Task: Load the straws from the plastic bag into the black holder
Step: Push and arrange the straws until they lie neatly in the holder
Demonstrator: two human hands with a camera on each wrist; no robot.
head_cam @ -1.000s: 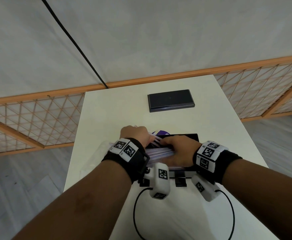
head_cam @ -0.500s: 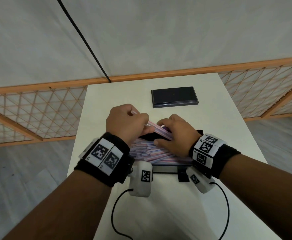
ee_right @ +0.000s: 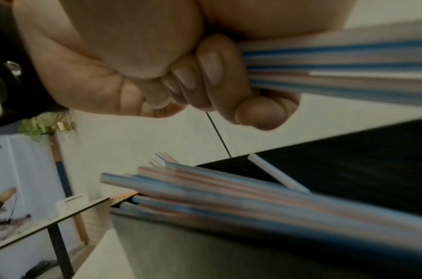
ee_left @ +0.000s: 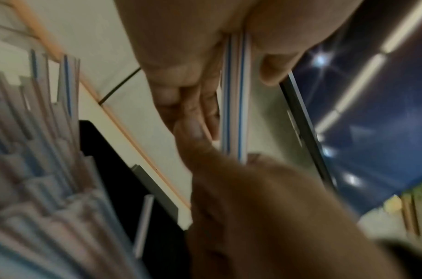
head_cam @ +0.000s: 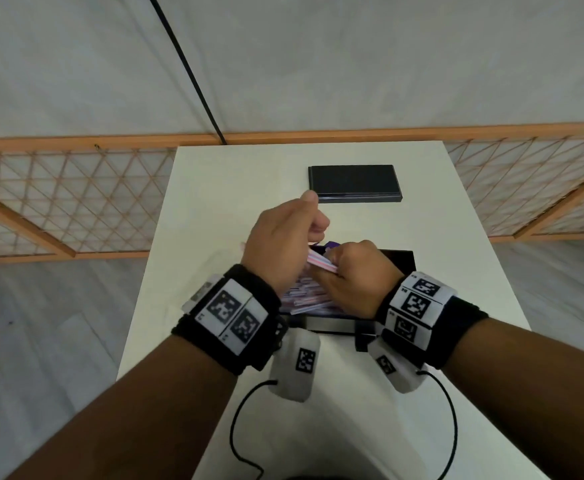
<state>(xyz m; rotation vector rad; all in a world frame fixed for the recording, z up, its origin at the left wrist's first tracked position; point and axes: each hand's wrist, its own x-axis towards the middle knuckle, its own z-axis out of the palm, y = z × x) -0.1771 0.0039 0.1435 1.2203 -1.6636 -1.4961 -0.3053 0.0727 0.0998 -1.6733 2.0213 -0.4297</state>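
Observation:
In the head view both hands are raised over the black holder (head_cam: 402,263) near the table's middle. My left hand (head_cam: 294,230) and right hand (head_cam: 352,271) each grip one end of a small bundle of striped straws (head_cam: 322,264), which slants between them above the holder. The wrist views show fingers curled round these straws (ee_left: 234,94) (ee_right: 324,71). Several more straws (head_cam: 304,296) lie piled in the holder (ee_right: 348,160), with one loose white straw (ee_right: 276,173) on top. The plastic bag is hidden behind my left hand and forearm.
A flat black lid (head_cam: 354,183) lies farther back on the white table (head_cam: 214,188). A small purple thing (head_cam: 332,244) peeks out behind the holder. Black cables (head_cam: 238,427) loop over the table's near end. An orange lattice fence (head_cam: 75,202) runs along both sides.
Both hands have risen from the pile in the holder with a small bundle of straws. The left hand has moved up and away from me, tilting the bundle.

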